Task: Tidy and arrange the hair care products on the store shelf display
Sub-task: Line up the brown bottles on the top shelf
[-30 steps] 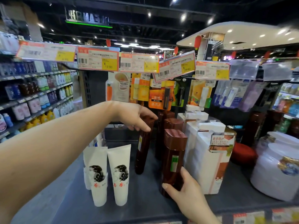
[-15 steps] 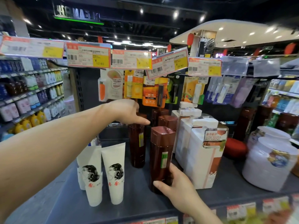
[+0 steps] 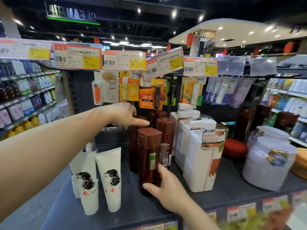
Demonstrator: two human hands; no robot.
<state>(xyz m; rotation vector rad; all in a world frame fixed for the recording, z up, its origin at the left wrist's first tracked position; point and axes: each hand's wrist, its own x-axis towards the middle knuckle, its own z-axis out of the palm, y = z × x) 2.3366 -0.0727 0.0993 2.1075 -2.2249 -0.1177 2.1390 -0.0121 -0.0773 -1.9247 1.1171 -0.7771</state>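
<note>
Several tall brown bottles stand upright on the dark shelf (image 3: 224, 195). My right hand (image 3: 164, 188) grips the base of the front brown bottle (image 3: 148, 156). My left hand (image 3: 126, 116) reaches in from the left and holds the cap of the brown bottle behind it (image 3: 132, 146). Another brown bottle (image 3: 166, 138) stands just to the right, label facing me. Two white tubes (image 3: 108, 178) printed with a woman's head stand cap-down at the front left.
White pump bottles (image 3: 199, 163) stand in a row right of the brown ones. Large white tubs (image 3: 269, 163) sit at the far right, a red lid (image 3: 234, 147) behind them. Price tags (image 3: 78, 55) and hanging carded products (image 3: 149, 93) crowd the space above.
The back-left brown bottle went from tilted to upright under my left hand. My right hand slid the front brown bottle a little left, next to it. The camera moved closer.
</note>
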